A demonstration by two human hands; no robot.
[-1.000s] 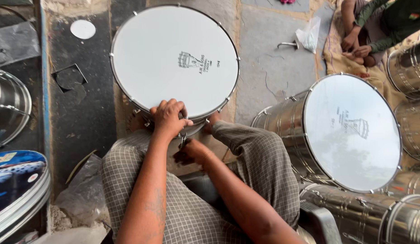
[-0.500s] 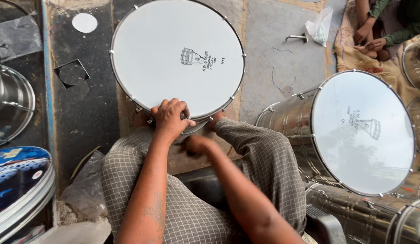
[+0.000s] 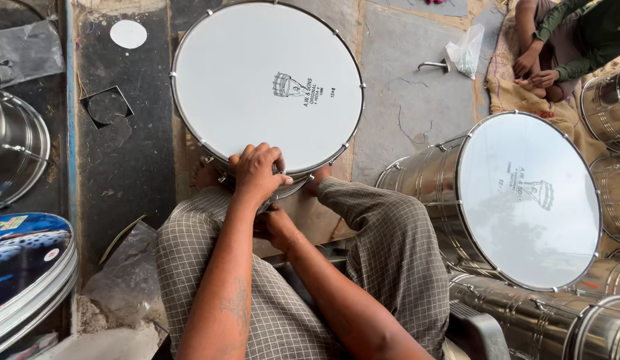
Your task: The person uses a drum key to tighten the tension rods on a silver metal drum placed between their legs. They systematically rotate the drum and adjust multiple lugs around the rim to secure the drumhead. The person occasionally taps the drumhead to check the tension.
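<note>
Gripping the near rim of the white-headed drum [image 3: 266, 83] lying on the floor between the knees, left hand [image 3: 256, 172] fingers curled over the hoop; right hand [image 3: 273, 223] working beneath, fingers hidden, grip impossible to tell. Head already seated, tightening apparently unfinished.

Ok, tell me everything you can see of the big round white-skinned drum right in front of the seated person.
The big round drum with a white skin faces up at the camera, its skin smooth with a small dark printed emblem. A thin shiny metal hoop rings it, with small tension fittings spaced around the rim. It stands on the floor between the person's knees. The left hand grips its near rim from above; the right hand sits just below that edge, and whether it touches the drum cannot be told.
</note>
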